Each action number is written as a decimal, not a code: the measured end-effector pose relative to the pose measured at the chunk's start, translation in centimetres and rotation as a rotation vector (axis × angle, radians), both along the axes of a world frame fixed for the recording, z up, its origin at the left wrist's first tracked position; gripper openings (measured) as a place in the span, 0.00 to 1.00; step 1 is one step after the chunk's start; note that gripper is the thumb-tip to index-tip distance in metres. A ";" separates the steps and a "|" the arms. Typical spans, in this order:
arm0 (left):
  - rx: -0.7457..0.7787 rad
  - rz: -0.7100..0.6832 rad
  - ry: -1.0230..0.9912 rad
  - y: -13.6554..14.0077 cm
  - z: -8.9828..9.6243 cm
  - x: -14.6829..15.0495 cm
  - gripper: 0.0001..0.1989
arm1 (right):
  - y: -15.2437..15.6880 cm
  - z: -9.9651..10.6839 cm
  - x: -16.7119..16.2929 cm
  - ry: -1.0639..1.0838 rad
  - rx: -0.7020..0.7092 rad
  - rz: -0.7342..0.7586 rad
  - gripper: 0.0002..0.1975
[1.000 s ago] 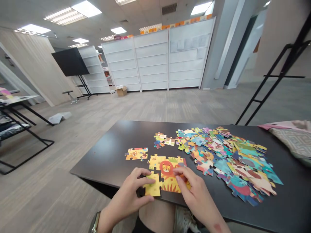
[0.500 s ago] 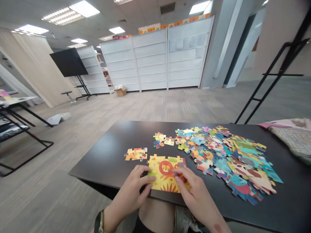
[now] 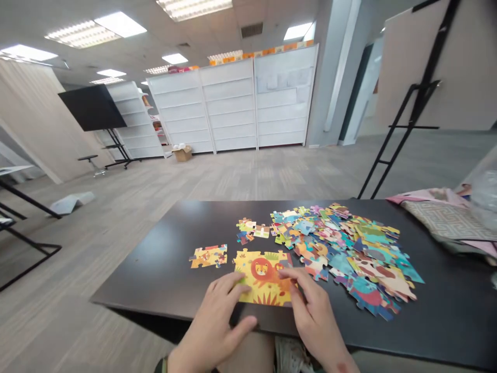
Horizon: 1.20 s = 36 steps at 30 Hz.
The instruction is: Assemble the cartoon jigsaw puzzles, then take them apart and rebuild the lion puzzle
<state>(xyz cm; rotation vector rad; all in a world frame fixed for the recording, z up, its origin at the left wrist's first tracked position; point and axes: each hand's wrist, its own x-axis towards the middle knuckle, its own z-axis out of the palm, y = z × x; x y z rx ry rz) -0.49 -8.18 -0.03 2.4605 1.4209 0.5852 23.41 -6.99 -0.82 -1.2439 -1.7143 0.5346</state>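
A partly joined yellow jigsaw puzzle (image 3: 266,285) with a lion on it lies near the table's front edge. My left hand (image 3: 219,316) rests its fingers flat on the puzzle's left side, thumb held well apart. On the right side, my right hand (image 3: 312,305) touches the puzzle with bent fingers, index finger and thumb a little apart; no loose piece shows between them. A smaller joined puzzle section (image 3: 208,256) lies to the left. Behind the lion are a few joined puzzle pieces (image 3: 245,230), beside a large heap of loose puzzle pieces (image 3: 337,238).
The black table (image 3: 155,269) has its left corner near my left arm. A patterned cloth bag (image 3: 446,217) lies at the table's right end. Beyond stand a black easel-like stand (image 3: 407,124), white shelving (image 3: 229,106) and a screen on wheels (image 3: 93,109).
The view has turned slightly right. My left thumb has moved away from the puzzle's edge and its fingers have straightened. My right hand stays at the puzzle's right side.
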 end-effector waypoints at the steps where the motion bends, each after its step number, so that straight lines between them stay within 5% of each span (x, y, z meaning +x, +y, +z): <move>1: 0.027 0.038 -0.036 0.8 -0.1 -0.8 0.20 | -0.1 -0.3 0.2 0.016 0.009 -0.059 0.14; 5: 0.088 0.188 -0.047 4.8 0.2 -5.2 0.21 | -0.2 -1.0 0.6 -0.022 0.031 -0.096 0.14; 10: -0.143 0.092 0.075 8.7 0.6 -9.3 0.34 | 0.0 -1.6 0.6 -0.102 0.082 -0.020 0.13; 17: -0.094 0.009 -0.001 9.1 0.4 -9.0 0.22 | 0.7 -2.0 -0.1 -0.307 0.105 0.055 0.16; 26: -0.005 0.134 -0.034 11.6 -2.3 -10.9 0.15 | -0.5 1.7 -1.3 -0.520 -0.082 0.189 0.17; 31: 0.128 0.201 0.082 11.6 -1.9 -9.2 0.16 | 0.3 1.4 -1.5 -0.551 -0.109 0.299 0.19; 36: 0.093 -0.088 0.046 14.4 0.6 -3.0 0.16 | 2.4 -1.7 -2.0 -0.709 0.103 0.294 0.19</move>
